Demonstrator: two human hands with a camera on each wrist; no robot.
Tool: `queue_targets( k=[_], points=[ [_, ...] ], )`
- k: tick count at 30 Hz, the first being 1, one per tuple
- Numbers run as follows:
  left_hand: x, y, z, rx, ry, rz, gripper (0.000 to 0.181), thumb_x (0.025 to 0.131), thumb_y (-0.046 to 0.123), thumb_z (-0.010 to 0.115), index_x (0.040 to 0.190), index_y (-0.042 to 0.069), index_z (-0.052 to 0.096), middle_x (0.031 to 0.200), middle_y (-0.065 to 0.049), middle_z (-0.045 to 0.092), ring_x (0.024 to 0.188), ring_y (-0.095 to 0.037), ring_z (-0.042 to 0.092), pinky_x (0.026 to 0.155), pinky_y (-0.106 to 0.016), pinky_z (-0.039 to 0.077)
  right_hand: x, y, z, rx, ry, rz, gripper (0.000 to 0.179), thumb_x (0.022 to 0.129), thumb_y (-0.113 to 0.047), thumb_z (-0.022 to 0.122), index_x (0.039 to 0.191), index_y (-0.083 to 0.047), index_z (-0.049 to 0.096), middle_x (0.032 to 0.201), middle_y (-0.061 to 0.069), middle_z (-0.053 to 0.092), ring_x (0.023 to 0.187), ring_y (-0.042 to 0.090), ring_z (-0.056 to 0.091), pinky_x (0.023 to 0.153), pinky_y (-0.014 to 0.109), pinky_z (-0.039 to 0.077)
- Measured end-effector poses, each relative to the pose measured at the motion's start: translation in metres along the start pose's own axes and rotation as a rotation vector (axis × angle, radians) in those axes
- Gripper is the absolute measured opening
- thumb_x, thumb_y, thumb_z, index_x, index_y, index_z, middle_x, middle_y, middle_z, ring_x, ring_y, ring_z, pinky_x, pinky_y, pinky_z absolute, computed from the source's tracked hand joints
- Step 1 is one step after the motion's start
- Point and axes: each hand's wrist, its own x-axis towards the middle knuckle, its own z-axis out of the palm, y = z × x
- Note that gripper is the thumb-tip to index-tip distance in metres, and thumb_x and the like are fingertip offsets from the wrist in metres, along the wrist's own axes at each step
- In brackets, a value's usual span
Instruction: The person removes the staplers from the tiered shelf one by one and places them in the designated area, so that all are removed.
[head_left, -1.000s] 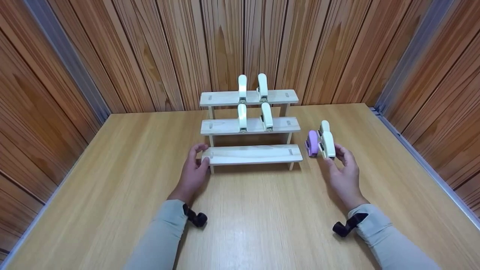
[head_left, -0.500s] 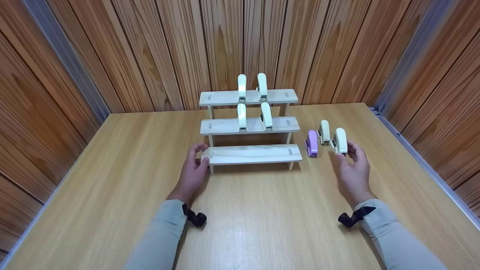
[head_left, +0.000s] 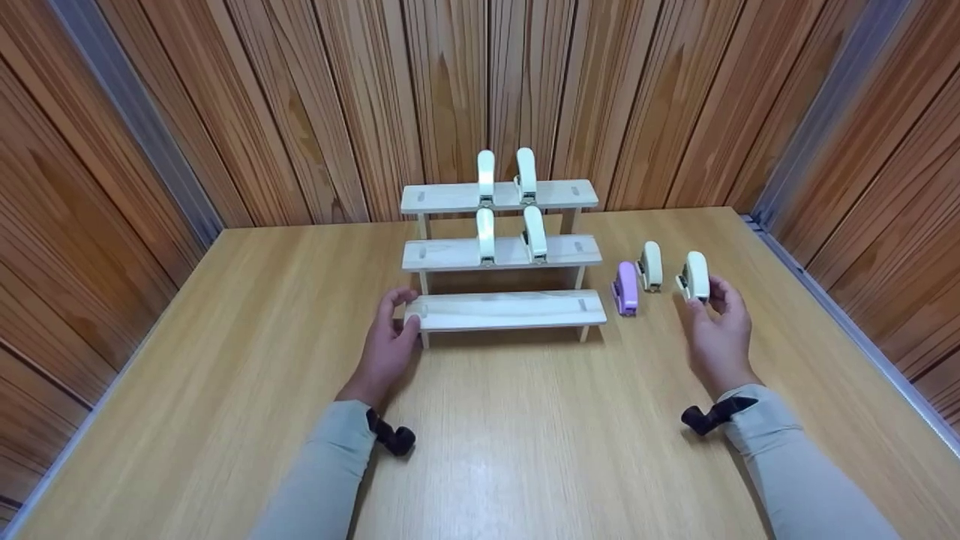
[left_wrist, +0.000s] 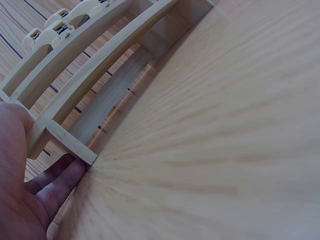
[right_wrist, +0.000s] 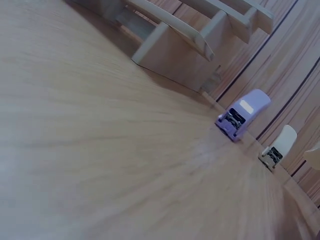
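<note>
My left hand (head_left: 384, 345) grips the left end of the wooden three-step shelf (head_left: 506, 311) at its lowest board. In the left wrist view, fingers (left_wrist: 62, 185) lie against the shelf's side support near the tabletop. At the right, my right hand (head_left: 721, 330) holds a white stapler (head_left: 696, 276) upright between thumb and fingers; whether it touches the table cannot be told. Left of it stand a cream stapler (head_left: 650, 266) and a purple stapler (head_left: 625, 289), which the right wrist view shows too. The right hand's fingers are mostly outside that view.
Two white staplers stand on the top board (head_left: 442, 196), one being this stapler (head_left: 526, 174). Two more stand on the middle board (head_left: 442, 253), among them this stapler (head_left: 486, 234). Wood-panelled walls (head_left: 450, 90) enclose the table (head_left: 480, 420) behind and at both sides.
My right hand has moved right with the white stapler, away from the cream and purple ones, opening a gap between them. The left hand and shelf have stayed in place.
</note>
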Motion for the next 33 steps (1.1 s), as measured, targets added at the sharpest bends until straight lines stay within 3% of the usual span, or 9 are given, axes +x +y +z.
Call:
queue_targets(
  k=[7, 14, 23, 33],
  points=[
    [0.000, 0.000, 0.000, -0.002, 0.011, -0.006, 0.040, 0.106, 0.024, 0.050, 0.144, 0.028, 0.039, 0.147, 0.005, 0.042, 0.122, -0.022, 0.051, 0.102, -0.041, 0.043, 0.020, 0.003, -0.001, -0.054, -0.022, 0.013, 0.057, 0.106, -0.024, 0.050, 0.159, -0.025, 0.028, 0.162, 0.003, 0.028, 0.148, 0.021, 0.028, 0.118, 0.039, 0.028],
    [0.002, 0.000, 0.000, 0.011, 0.015, -0.012, 0.041, 0.106, 0.022, 0.050, 0.145, 0.025, 0.038, 0.148, 0.004, 0.042, 0.115, -0.024, 0.055, 0.098, -0.039, 0.047, 0.036, 0.007, 0.000, -0.204, 0.014, -0.084, 0.054, 0.105, -0.011, 0.049, 0.156, -0.008, 0.031, 0.159, 0.015, 0.035, 0.146, 0.028, 0.035, 0.118, 0.041, 0.030],
    [0.001, -0.001, -0.001, 0.013, 0.012, -0.019, 0.039, 0.106, 0.024, 0.050, 0.143, 0.030, 0.039, 0.147, 0.006, 0.041, 0.119, -0.022, 0.053, 0.100, -0.041, 0.046, 0.053, 0.013, -0.002, -0.182, -0.024, 0.046, 0.057, 0.106, -0.016, 0.049, 0.159, -0.015, 0.027, 0.161, 0.013, 0.031, 0.145, 0.028, 0.033, 0.118, 0.043, 0.030],
    [0.000, -0.002, 0.000, 0.003, 0.003, 0.020, 0.044, 0.106, 0.023, 0.050, 0.148, 0.018, 0.038, 0.146, 0.004, 0.042, 0.129, -0.021, 0.046, 0.104, -0.043, 0.041, 0.068, 0.015, -0.003, -0.296, 0.000, 0.022, 0.057, 0.105, -0.007, 0.047, 0.157, -0.008, 0.025, 0.159, 0.018, 0.033, 0.146, 0.032, 0.034, 0.118, 0.045, 0.029]
  ],
)
